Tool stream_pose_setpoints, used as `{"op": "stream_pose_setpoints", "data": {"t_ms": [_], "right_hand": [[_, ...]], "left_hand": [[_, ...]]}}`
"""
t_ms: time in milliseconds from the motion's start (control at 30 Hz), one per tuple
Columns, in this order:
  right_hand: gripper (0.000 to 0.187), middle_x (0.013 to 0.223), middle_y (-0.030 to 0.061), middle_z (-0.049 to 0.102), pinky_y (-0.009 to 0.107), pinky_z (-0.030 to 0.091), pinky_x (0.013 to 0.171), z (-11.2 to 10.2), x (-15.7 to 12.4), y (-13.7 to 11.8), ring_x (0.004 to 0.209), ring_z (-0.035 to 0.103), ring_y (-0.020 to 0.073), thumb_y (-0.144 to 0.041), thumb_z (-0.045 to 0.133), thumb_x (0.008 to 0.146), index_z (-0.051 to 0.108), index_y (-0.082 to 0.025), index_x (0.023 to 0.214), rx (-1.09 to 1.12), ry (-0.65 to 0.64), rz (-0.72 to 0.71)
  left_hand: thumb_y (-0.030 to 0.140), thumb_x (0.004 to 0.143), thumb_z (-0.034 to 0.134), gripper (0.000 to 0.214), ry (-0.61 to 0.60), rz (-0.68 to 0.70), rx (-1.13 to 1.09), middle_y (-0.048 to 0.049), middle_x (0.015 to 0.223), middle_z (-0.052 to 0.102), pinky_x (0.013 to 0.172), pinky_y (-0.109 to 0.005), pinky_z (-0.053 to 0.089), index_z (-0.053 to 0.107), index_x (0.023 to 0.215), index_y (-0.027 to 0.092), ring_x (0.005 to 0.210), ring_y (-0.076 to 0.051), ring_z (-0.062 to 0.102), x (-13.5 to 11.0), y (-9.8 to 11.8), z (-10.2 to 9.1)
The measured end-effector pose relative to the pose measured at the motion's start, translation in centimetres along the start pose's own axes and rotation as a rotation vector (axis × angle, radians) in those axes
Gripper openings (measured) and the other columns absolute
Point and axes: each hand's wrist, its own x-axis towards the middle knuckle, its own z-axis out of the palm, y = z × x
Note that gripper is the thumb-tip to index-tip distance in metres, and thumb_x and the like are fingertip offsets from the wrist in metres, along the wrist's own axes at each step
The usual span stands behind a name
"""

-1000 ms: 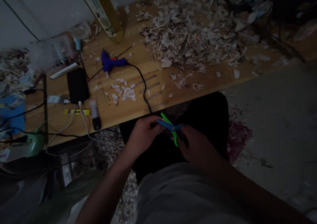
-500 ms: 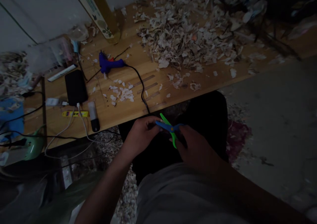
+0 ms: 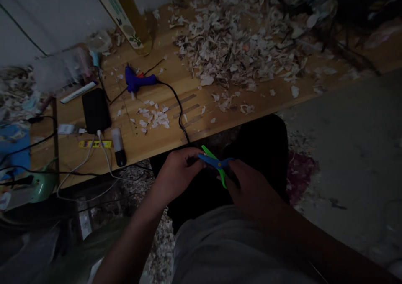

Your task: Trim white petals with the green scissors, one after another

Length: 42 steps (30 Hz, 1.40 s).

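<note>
Over my lap, my right hand (image 3: 249,183) is wrapped round the handles of a pair of blue and green scissors (image 3: 219,163). Their blades stand apart and point left toward my left hand (image 3: 180,171). The fingers of my left hand are pinched together right at the blade tips. Whatever they pinch is small and mostly hidden in the dim light. Just beyond, on the wooden table (image 3: 147,144), lies a small group of pale flakes (image 3: 155,118).
A large heap of pale scraps (image 3: 232,49) covers the table's back right. Behind the flakes lies a blue glue gun (image 3: 138,81), its cord running over the front edge. Left are a black power bank (image 3: 96,110), a yellow cutter-like tool (image 3: 95,144) and cables. A bottle (image 3: 125,18) stands at the back.
The scissors have shifted very slightly right, with their blades still apart. Both hands stay nearly in place.
</note>
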Motion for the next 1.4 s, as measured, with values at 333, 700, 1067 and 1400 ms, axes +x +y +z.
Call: {"op": "stream_pose_setpoints", "data": {"t_ms": [333,700,1067,1400], "right_hand": [[0.018,0.097,0.011,0.061,0.039,0.045,0.08,-0.1,0.0,-0.2,0.091,0.059,0.0259,-0.024,0.044,0.091,0.057,-0.016,0.1,-0.018,0.005,0.006],[0.022,0.083,0.0078,0.068,0.032,0.045,0.066,-0.4,0.4,1.4,0.072,0.064,0.0222,-0.025,0.044,0.09,0.064,-0.018,0.092,0.017,-0.01,0.104],[0.027,0.094,0.003,0.07,0.031,0.048,0.072,-0.4,0.3,1.5,0.083,0.065,0.02,-0.041,0.059,0.087,0.059,-0.023,0.107,0.329,-0.05,0.188],[0.03,0.091,0.0075,0.072,0.034,0.053,0.072,-0.3,0.2,7.2,0.089,0.07,0.0264,-0.049,0.055,0.087,0.062,-0.021,0.098,0.165,0.109,0.182]], "left_hand": [[0.014,0.077,0.058,0.017,-0.118,0.025,-0.007,0.0018,0.07,0.069,0.062,-0.022,0.041,0.074,0.078,0.02,0.066,-0.013,0.059,0.7,0.8,-0.8],[0.032,0.086,0.063,0.018,-0.188,-0.01,-0.072,0.0009,0.07,0.066,0.063,-0.022,0.043,0.07,0.078,0.018,0.066,-0.012,0.057,1.1,-0.4,-0.5],[0.034,0.092,0.057,0.019,-0.104,-0.019,-0.215,-0.0004,0.08,0.066,0.069,-0.024,0.048,0.064,0.088,0.018,0.072,-0.012,0.06,0.6,-1.8,1.4],[0.038,0.076,0.069,0.026,0.283,-0.079,-0.158,-0.0011,0.076,0.069,0.067,-0.028,0.049,0.063,0.091,0.019,0.067,-0.015,0.063,0.8,-4.6,-3.1]]}}
